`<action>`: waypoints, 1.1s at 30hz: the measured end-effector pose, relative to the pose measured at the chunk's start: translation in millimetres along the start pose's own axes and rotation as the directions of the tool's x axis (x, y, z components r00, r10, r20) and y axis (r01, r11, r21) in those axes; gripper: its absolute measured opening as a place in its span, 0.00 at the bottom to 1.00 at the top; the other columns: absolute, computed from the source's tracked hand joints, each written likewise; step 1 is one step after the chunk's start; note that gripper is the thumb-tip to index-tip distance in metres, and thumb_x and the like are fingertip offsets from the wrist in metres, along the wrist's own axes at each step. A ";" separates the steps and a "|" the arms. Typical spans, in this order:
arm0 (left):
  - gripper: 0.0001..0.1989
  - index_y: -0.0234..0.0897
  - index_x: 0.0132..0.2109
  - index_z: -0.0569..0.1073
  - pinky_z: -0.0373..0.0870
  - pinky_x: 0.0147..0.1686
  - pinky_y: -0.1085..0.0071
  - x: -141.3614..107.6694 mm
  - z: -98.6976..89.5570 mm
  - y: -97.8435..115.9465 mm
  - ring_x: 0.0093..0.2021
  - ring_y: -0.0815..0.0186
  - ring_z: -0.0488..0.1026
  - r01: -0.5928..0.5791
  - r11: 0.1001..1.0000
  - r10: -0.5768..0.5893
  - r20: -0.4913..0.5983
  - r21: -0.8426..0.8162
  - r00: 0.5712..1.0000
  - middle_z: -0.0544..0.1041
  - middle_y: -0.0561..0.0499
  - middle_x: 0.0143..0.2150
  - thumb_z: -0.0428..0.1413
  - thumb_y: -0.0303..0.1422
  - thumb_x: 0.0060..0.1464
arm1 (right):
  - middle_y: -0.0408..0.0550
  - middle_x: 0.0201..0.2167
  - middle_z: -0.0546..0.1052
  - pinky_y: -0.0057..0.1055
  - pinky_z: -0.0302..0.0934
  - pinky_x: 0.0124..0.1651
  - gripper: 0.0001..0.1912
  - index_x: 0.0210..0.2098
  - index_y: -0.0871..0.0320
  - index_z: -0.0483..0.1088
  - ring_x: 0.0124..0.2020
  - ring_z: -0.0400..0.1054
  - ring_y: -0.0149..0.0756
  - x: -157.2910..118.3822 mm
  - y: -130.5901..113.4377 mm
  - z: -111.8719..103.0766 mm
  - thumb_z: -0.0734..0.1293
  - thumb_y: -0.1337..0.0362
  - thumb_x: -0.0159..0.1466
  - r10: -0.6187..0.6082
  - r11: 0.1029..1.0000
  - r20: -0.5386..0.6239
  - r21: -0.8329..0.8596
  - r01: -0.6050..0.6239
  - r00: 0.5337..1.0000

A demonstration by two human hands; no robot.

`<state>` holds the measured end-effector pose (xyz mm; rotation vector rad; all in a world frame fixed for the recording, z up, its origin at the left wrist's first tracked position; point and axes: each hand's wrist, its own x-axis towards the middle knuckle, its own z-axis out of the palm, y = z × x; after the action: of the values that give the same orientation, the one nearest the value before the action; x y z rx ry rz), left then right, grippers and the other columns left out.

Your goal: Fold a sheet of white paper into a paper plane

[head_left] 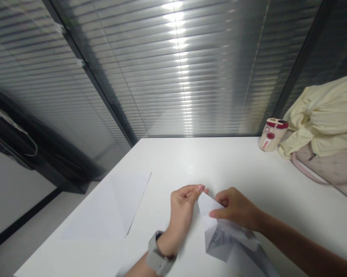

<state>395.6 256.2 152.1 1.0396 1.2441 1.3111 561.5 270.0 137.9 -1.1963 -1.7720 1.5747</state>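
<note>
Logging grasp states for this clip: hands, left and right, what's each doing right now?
Left hand: curled, fingertips at the tip of the folded white paper; grip cannot be told.
Right hand: closed, holding the paper between thumb and fingers.

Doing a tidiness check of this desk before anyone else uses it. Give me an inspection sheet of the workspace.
Surface: glossy white tabletop, no spills seen.
Job's things: folded white paper with printed text; flat creased white paper sheet to its left.
Clutter: red-and-white cylindrical tumbler; pale yellow cloth on pink quilted bag, far right corner.
Grippers: right hand pinches the folded paper; left hand, grey smartwatch on wrist, fingertips by the paper's tip, contact unclear.
Cables: thin white wires at far left, off the table.
Surroundings: glass partition with slatted blinds, dark frames.
</note>
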 end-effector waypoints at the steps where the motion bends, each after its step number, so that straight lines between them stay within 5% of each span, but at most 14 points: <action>1: 0.15 0.32 0.27 0.81 0.68 0.31 0.71 0.9 -0.4 -1.2 0.29 0.62 0.75 0.004 1.000 -0.004 0.028 -0.003 1.000 0.82 0.43 0.29 0.62 0.42 0.48 | 0.36 0.14 0.57 0.24 0.41 0.19 0.12 0.17 0.59 0.61 0.18 0.50 0.25 0.6 0.5 -0.1 0.68 0.64 0.50 0.001 1.000 -0.003 -0.005 -0.001 1.000; 4: 0.16 0.31 0.30 0.81 0.69 0.32 0.70 1.8 1.0 -3.6 0.31 0.61 0.76 0.040 0.999 -0.038 0.102 -0.023 0.994 0.82 0.43 0.30 0.62 0.43 0.48 | 0.36 0.15 0.56 0.25 0.41 0.20 0.12 0.17 0.59 0.61 0.18 0.49 0.25 2.2 2.0 -0.4 0.68 0.64 0.50 -0.004 1.000 -0.010 -0.008 0.004 1.000; 10: 0.11 0.32 0.27 0.79 0.63 0.21 0.76 -1.0 6.1 -3.9 0.22 0.67 0.71 0.088 0.996 -0.090 0.050 0.032 0.995 0.79 0.49 0.23 0.69 0.35 0.38 | 0.36 0.15 0.57 0.25 0.42 0.20 0.11 0.17 0.59 0.62 0.18 0.50 0.25 2.5 3.0 0.1 0.67 0.64 0.50 -0.012 1.000 -0.037 -0.016 0.011 0.999; 17: 0.12 0.34 0.27 0.79 0.67 0.25 0.75 3.1 5.1 -4.8 0.25 0.66 0.74 0.086 0.996 -0.081 0.167 -0.020 0.983 0.80 0.49 0.26 0.69 0.35 0.35 | 0.35 0.15 0.54 0.26 0.39 0.20 0.13 0.15 0.58 0.59 0.19 0.46 0.25 2.8 3.1 1.7 0.67 0.64 0.49 -0.019 0.999 -0.061 -0.033 0.017 0.998; 22: 0.11 0.34 0.25 0.79 0.65 0.22 0.74 1.1 6.0 -4.1 0.23 0.65 0.73 0.046 0.993 -0.057 0.098 0.112 0.994 0.79 0.49 0.23 0.69 0.35 0.35 | 0.36 0.15 0.55 0.26 0.40 0.21 0.12 0.16 0.59 0.60 0.19 0.48 0.25 2.2 4.3 4.0 0.67 0.64 0.49 -0.005 1.000 -0.053 -0.018 0.004 0.999; 28: 0.13 0.33 0.28 0.79 0.68 0.25 0.73 0.0 8.1 -3.7 0.25 0.64 0.74 0.081 0.997 -0.081 0.127 0.000 0.989 0.80 0.49 0.25 0.70 0.34 0.32 | 0.36 0.14 0.56 0.26 0.40 0.21 0.13 0.15 0.59 0.63 0.18 0.49 0.25 3.0 4.9 3.1 0.69 0.61 0.49 -0.016 1.000 -0.091 -0.029 0.013 0.996; 33: 0.11 0.33 0.26 0.79 0.60 0.18 0.77 -1.1 8.7 -3.3 0.18 0.71 0.67 0.008 0.990 -0.015 0.049 0.143 0.999 0.74 0.53 0.17 0.70 0.35 0.35 | 0.36 0.14 0.58 0.26 0.43 0.21 0.11 0.18 0.60 0.67 0.18 0.51 0.26 3.6 4.6 1.6 0.70 0.60 0.49 -0.021 1.000 -0.077 0.007 0.022 0.997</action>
<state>404.7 256.1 149.8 1.1573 1.3200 1.1933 559.7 272.0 132.5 -1.2138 -1.7221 1.5016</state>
